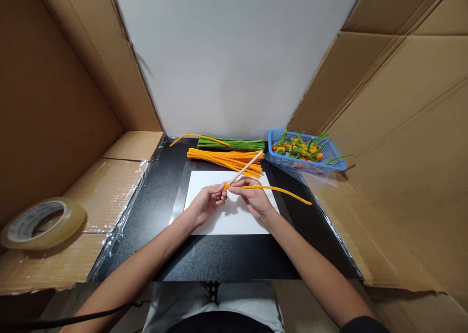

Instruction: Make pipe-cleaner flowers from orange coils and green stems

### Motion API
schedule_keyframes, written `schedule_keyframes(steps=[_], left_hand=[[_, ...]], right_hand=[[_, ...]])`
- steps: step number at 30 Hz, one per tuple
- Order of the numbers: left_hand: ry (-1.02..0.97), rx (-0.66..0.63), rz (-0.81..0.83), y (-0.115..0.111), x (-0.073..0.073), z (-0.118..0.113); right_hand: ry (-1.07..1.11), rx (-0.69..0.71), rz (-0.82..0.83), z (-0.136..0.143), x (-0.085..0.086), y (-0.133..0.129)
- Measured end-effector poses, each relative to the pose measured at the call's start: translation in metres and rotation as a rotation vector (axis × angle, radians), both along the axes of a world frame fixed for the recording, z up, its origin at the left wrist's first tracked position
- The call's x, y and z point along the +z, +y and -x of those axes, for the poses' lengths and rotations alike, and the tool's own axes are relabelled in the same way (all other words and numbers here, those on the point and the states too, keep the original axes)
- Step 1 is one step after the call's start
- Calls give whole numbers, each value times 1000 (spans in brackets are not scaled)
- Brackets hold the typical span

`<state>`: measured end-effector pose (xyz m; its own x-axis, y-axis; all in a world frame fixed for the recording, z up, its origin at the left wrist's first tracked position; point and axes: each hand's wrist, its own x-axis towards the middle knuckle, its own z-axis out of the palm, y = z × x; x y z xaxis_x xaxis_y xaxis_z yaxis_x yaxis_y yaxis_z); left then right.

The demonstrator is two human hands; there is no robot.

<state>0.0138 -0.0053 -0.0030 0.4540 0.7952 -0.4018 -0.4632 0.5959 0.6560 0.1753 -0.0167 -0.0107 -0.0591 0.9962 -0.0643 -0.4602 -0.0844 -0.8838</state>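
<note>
Above the white sheet (230,221), my left hand (207,204) pinches the orange pipe cleaner (281,190) where it is wrapped round the lower end of a pale wooden stick (248,166). The stick slants up to the right. My right hand (254,199) meets it there, its thumb and fingers closed on the same pipe cleaner, whose free length runs out to the right. Just beyond my hands lies a bundle of orange pipe cleaners (219,158), with a green bundle (230,144) behind it.
A blue basket (307,165) of small orange and green pieces stands at the back right. One loose orange pipe cleaner (186,135) lies at the back left. A tape roll (71,223) rests on cardboard at the left. Cardboard walls (409,143) flank the black table (219,260).
</note>
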Motion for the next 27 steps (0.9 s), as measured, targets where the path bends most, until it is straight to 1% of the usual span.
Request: schedule_keyframes(steps=[2,4,8,10,12,15,17,18,19,20,22,25,27], left_hand=[[-56,-55,0,-1,-1,1],[-104,-119,-42,-1,-4,1],[-132,-190,-195,-3,-12,1],[-105,-264,-269,-1,-14,4],[-57,-377,-311,2,-13,9],[34,-558,-312,10,-9,20],[134,-689,-351,15,-7,26],[188,-729,-387,18,-5,29],[241,-745,-430,20,-4,30],[291,-733,-477,23,-3,32],[404,-652,-594,27,-2,33],[691,-506,-875,28,-3,34],[852,-437,-1076,27,-4,33]], right_hand=[[11,42,-5,-1,1,0],[50,122,14,-2,2,-1],[153,253,55,-6,2,-2],[154,315,43,-8,1,-3],[107,394,-10,-12,1,-3],[-48,510,-94,-16,4,-4],[-165,557,-94,-17,6,-5],[-208,562,-82,-18,7,-5],[-244,554,-70,-19,8,-5],[-278,533,-64,-20,8,-4],[-368,455,-64,-22,8,-1],[-525,306,-74,-26,4,4],[-553,239,-59,-27,-1,7]])
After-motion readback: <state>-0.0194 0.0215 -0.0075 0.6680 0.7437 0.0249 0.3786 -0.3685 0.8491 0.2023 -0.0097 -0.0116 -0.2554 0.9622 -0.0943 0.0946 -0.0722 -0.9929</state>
